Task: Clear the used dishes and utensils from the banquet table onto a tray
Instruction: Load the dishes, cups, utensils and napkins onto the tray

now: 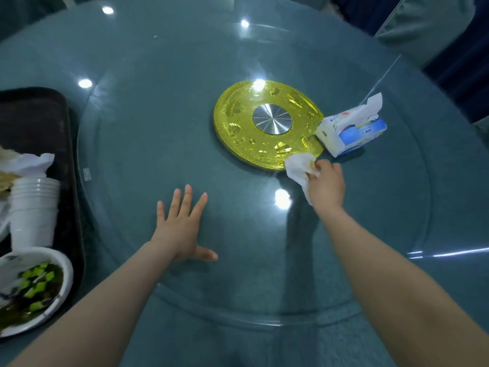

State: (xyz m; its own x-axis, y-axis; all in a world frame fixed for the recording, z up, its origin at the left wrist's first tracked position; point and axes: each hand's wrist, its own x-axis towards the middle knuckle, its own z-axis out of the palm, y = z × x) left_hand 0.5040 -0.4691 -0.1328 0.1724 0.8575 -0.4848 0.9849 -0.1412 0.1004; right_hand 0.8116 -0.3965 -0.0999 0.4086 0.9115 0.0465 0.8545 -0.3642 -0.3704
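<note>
1. A dark rectangular plastic tray (39,123) at the bench's (158,62) left edge carries stacked white foam cups (33,207) and a white paper bowl (37,290) of greens.
2. The right hand (326,185) closes its fingers around a crumpled white tissue (299,165) beside the gold turntable hub (267,123).
3. The left hand (182,226) lies flat, fingers spread, empty.

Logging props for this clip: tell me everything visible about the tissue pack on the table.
The tissue pack is a soft plastic-wrapped pack, white with blue panels and small print too blurred to read. It lies on its side on the glass turntable, just right of the gold centre disc, its near corner seeming to overlap the disc's rim. One white tissue sticks up from its opened top. Nothing holds it; the right hand, gripping a crumpled tissue, is just in front of it.
</note>
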